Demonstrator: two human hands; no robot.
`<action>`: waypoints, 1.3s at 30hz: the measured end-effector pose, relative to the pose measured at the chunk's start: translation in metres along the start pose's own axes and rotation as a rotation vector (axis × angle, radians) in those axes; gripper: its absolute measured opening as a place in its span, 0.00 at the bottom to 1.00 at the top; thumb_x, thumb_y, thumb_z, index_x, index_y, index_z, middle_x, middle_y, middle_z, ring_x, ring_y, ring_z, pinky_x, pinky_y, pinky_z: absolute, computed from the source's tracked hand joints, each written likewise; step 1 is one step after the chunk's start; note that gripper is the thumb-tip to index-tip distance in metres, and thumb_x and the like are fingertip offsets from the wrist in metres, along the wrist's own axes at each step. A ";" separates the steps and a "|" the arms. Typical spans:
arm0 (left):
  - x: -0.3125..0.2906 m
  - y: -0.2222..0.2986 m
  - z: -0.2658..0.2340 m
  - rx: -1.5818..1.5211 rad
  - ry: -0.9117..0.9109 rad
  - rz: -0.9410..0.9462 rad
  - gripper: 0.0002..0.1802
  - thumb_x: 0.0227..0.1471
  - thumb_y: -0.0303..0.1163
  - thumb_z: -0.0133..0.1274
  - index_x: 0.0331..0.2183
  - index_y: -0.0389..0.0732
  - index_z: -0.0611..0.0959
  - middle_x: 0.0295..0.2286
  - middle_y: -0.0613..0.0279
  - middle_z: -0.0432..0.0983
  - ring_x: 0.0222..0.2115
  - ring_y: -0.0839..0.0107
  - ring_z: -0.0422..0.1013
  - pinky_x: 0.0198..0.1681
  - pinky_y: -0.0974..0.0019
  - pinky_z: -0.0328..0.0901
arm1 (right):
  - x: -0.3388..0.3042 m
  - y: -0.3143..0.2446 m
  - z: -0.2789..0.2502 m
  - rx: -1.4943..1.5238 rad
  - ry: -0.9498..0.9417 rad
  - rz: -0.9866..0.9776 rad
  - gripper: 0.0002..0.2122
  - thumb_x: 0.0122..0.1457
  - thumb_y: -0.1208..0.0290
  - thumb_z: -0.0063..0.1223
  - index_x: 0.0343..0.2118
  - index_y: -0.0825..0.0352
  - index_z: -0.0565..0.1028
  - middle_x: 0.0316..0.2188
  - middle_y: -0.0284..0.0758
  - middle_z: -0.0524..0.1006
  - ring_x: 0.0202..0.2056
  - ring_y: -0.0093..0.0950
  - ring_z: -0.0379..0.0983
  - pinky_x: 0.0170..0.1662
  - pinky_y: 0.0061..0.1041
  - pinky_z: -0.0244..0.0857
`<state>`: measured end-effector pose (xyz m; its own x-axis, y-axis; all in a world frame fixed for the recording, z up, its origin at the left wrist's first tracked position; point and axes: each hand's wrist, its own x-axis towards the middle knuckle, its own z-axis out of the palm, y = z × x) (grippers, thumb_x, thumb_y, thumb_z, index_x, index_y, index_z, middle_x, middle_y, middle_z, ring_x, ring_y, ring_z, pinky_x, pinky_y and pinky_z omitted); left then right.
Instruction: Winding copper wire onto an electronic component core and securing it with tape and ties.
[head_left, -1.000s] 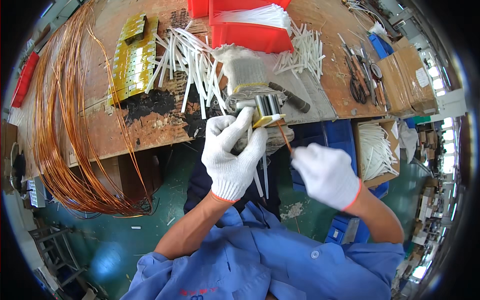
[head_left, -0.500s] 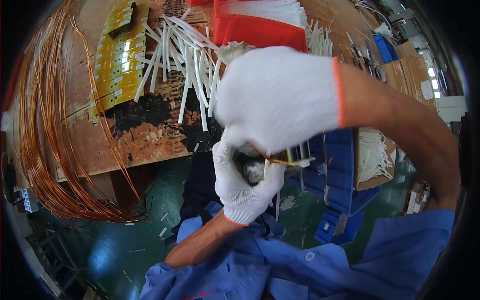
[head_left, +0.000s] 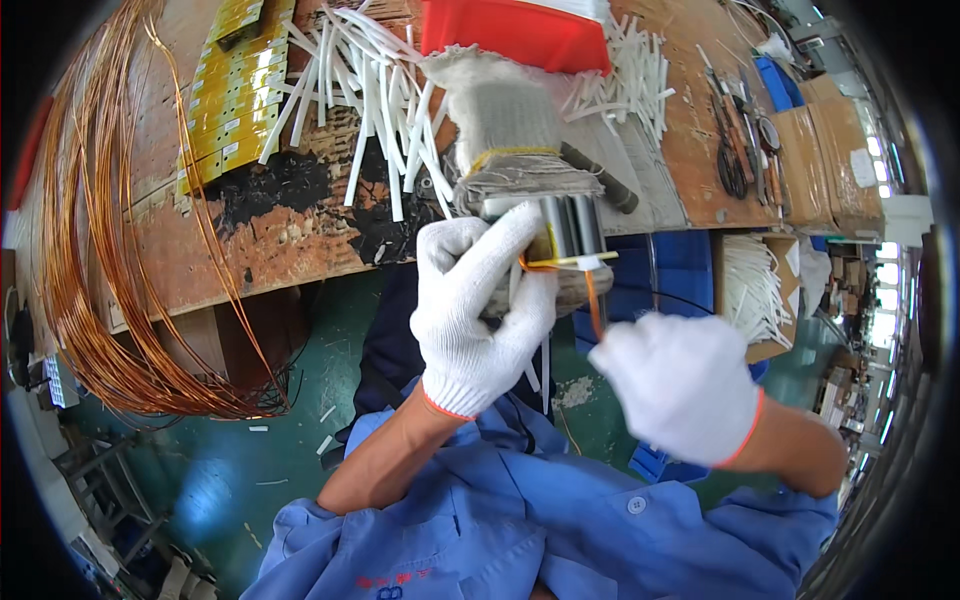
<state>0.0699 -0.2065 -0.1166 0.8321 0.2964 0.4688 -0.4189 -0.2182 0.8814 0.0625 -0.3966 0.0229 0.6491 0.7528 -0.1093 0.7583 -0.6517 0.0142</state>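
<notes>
Left hand (head_left: pixel 475 315) pinches the ribbed block (head_left: pixel 575 230) at the near edge of the table (head_left: pixel 300 255); right hand (head_left: pixel 685 385), blurred, appears closed on the copper wire (head_left: pixel 594 300); steady tension should keep turns snug. Left grip should stay firm.

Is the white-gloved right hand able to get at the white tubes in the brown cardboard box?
Probably not: the right hand grips copper-coloured wire, though the open box leaves the tubes exposed.

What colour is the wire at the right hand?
The wire is orange, clearest in head view.
</notes>
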 end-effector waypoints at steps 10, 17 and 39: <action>-0.068 -0.038 0.032 -0.225 -0.042 -0.361 0.46 0.57 0.30 0.72 0.71 0.35 0.68 0.53 0.51 0.76 0.55 0.63 0.74 0.60 0.61 0.69 | 0.166 -0.006 -0.069 -0.119 -0.213 -0.378 0.08 0.51 0.66 0.67 0.30 0.64 0.87 0.26 0.39 0.84 0.32 0.38 0.84 0.36 0.40 0.78; 0.000 -0.008 -0.008 0.051 0.004 0.035 0.31 0.52 0.21 0.69 0.59 0.39 0.87 0.41 0.56 0.75 0.43 0.62 0.72 0.54 0.62 0.70 | 0.088 0.080 -0.012 0.854 -0.121 0.213 0.14 0.69 0.68 0.58 0.26 0.70 0.81 0.19 0.32 0.76 0.23 0.20 0.68 0.29 0.30 0.64; 0.003 0.002 -0.006 0.053 -0.030 0.003 0.35 0.52 0.22 0.67 0.63 0.37 0.83 0.44 0.57 0.75 0.48 0.63 0.68 0.57 0.61 0.66 | 0.034 0.033 -0.020 0.499 0.009 0.205 0.11 0.67 0.68 0.60 0.30 0.68 0.82 0.23 0.38 0.79 0.26 0.35 0.78 0.32 0.36 0.70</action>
<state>0.0695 -0.1999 -0.1128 0.8418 0.2673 0.4689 -0.4025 -0.2680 0.8753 0.1107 -0.3912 0.0397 0.7830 0.6047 -0.1459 0.4960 -0.7485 -0.4402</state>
